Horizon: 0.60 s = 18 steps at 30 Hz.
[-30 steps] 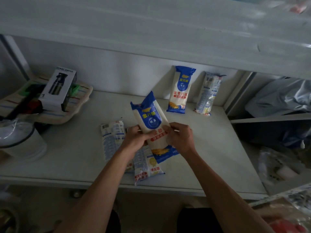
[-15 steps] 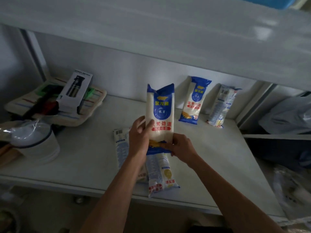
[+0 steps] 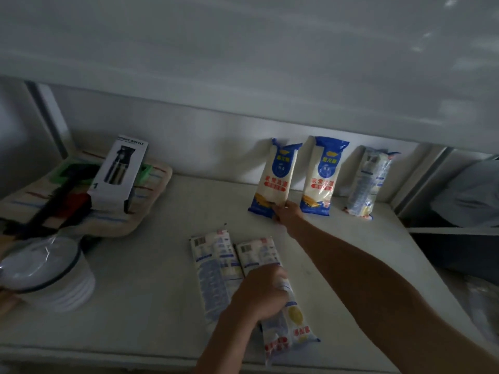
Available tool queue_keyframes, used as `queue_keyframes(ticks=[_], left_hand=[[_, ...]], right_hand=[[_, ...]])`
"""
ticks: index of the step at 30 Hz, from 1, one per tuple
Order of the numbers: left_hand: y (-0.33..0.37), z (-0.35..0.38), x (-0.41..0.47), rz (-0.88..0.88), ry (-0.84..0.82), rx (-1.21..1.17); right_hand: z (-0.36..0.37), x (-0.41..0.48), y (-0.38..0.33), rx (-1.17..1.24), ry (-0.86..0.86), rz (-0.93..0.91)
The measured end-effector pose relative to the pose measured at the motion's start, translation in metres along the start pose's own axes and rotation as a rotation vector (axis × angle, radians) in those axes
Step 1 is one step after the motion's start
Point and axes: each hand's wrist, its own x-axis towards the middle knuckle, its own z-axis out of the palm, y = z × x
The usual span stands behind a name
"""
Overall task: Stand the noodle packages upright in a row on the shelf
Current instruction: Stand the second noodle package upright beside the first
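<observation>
Three noodle packages lean upright against the back wall of the white shelf: a blue-and-white one, a second blue-and-white one and a pale one with its back showing. My right hand grips the bottom edge of the leftmost upright package. Two more packages lie flat near the front: one on the left and one on the right. My left hand is closed over the middle of the right flat package.
A boxed bottle rests on a tray of tools at the left. A stack of white bowls under plastic film sits at the front left. A shelf board hangs overhead. Bagged goods lie beyond the right upright.
The package held in both hands has gone back against the wall, left of the other two. My left hand let go of it and dropped onto a flat package.
</observation>
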Motion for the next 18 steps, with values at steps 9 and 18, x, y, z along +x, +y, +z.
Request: queue_keyframes(ticks=[9,18], left_hand=[[0.003,0.001,0.001,-0.013,0.009,-0.008],[0.003,0.003,0.002,-0.01,0.019,0.045]], right_hand=[[0.02,0.008,-0.012,-0.223,0.272,-0.011],[0.03,-0.008,0.015,-0.93,0.125,-0.591]])
